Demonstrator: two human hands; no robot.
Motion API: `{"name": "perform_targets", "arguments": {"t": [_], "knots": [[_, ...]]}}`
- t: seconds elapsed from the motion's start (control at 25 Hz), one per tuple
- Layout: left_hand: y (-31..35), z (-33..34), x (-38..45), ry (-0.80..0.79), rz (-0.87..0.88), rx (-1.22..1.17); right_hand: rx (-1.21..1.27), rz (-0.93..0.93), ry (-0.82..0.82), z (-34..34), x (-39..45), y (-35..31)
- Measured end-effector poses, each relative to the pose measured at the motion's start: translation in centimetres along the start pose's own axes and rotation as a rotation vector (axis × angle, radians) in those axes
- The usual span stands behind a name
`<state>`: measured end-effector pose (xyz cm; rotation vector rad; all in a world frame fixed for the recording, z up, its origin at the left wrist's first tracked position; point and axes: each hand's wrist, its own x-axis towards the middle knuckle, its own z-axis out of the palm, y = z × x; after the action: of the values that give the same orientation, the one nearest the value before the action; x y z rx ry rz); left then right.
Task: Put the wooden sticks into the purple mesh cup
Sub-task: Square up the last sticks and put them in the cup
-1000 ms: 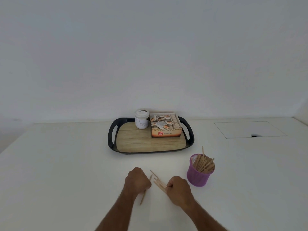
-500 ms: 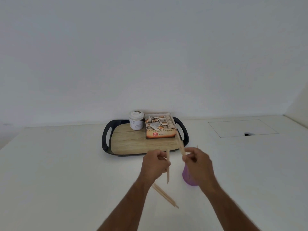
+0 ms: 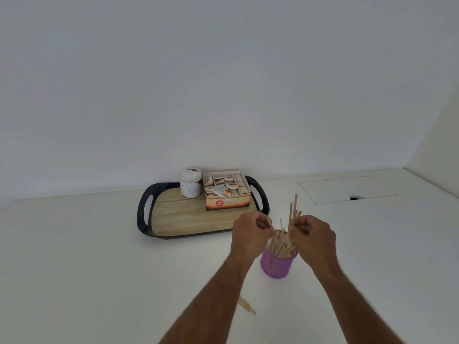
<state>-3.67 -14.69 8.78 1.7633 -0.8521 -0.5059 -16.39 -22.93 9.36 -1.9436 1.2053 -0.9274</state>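
Note:
The purple mesh cup (image 3: 277, 265) stands on the white table, holding several wooden sticks (image 3: 282, 244) that lean out of its top. My left hand (image 3: 249, 232) hovers just left of the cup's rim, fingers curled and pinching a stick whose end pokes out by the thumb. My right hand (image 3: 314, 235) is just right of the rim, gripping a few sticks (image 3: 294, 211) that stand upright above the cup. Loose sticks (image 3: 246, 306) lie on the table beside my left forearm, partly hidden by it.
A black-rimmed tray (image 3: 144, 214) with a wooden base sits behind the cup, carrying a white jar (image 3: 190, 182) and an open box of sachets (image 3: 226, 192). A square hatch with a dark hole (image 3: 347, 189) is set into the table at the right. A wall rises behind.
Both hands lifted sticks from the table and moved up and right to the cup. They now hold them at its rim. Some sticks stayed on the table.

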Motion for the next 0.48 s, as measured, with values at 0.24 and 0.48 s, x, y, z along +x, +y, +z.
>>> {"name": "perform_targets", "arguments": {"t": [0.24,0.48], "knots": [[-2.0,-1.1,-0.1,-0.034,-0.028,0.055,-0.032,0.038,0.02,0.3,-0.2,1.5],[-5.9,-5.8,-0.5,0.101,-0.085,0.049,0.135,0.119,0.207,0.9,-1.6,3.4]]}}
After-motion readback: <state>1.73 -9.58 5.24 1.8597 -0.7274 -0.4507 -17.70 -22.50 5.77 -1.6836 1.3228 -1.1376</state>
